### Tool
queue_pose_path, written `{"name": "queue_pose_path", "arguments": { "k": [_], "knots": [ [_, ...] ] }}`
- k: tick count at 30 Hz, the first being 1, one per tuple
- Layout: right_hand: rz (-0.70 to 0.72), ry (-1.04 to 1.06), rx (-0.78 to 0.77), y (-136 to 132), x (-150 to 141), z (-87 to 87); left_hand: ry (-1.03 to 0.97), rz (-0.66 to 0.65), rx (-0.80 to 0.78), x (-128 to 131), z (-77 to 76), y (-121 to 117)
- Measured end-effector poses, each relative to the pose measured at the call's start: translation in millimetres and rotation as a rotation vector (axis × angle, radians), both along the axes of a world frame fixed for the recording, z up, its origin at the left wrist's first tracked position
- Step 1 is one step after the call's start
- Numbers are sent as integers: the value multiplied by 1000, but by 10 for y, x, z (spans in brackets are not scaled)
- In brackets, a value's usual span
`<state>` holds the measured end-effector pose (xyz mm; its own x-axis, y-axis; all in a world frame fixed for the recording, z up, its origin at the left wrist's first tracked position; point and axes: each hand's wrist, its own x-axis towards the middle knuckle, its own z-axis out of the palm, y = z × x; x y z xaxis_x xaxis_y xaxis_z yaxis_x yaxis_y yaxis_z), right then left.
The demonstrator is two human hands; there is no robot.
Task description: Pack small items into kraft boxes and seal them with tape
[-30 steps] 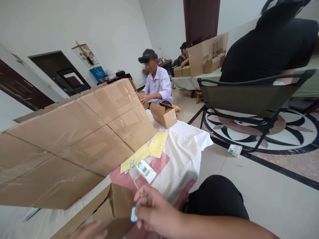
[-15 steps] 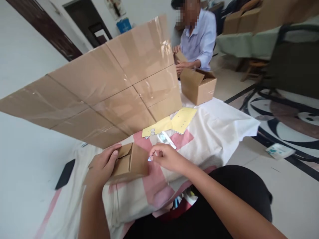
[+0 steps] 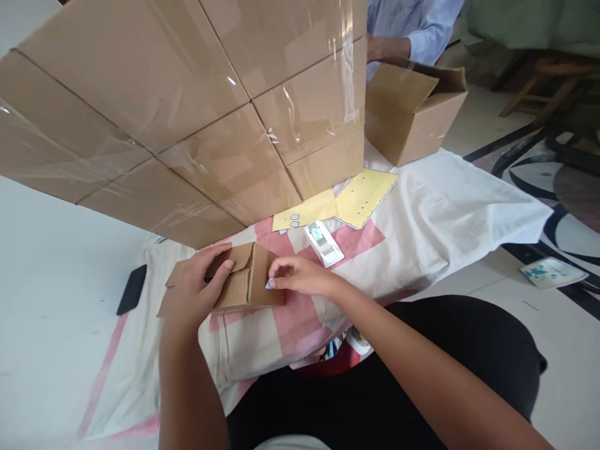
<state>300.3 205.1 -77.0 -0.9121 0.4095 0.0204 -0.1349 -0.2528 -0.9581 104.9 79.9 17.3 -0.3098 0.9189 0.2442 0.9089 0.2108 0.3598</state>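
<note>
A small cardboard box (image 3: 241, 284) lies on the pink-and-white cloth, its flaps partly folded and loose toward the left end. My left hand (image 3: 194, 294) grips it from above, thumb and fingers over the flaps. At the box's right face, my right hand (image 3: 300, 275) pinches a small blue-and-white piece (image 3: 269, 284), perhaps a sticker; its kind is too small to make out. The piece is against or very near the cardboard. Just beyond the right hand lies a white packet (image 3: 325, 244) with a greenish picture.
A tall taped cardboard panel (image 3: 201, 125) stands across the table. Yellow cut-out paper (image 3: 365, 197) lies at its foot. Behind it, a co-worker's arm (image 3: 389, 49) is beside an open cardboard box (image 3: 415, 115). A black phone-like object (image 3: 132, 290) lies left.
My right hand has brought the small blue piece leftward to the box's right face. My left hand still holds the box. The camera view has tilted down and closer.
</note>
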Motion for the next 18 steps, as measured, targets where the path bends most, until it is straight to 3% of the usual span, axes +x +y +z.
{"name": "queue_pose_path", "arguments": {
  "k": [13,18],
  "knots": [
    [-101,-123,0,-46,-96,-3,65,-4,15,71,9,-51],
    [-247,-451,94,-174,-18,-12,70,27,6,86,10,-47]
  ]
}}
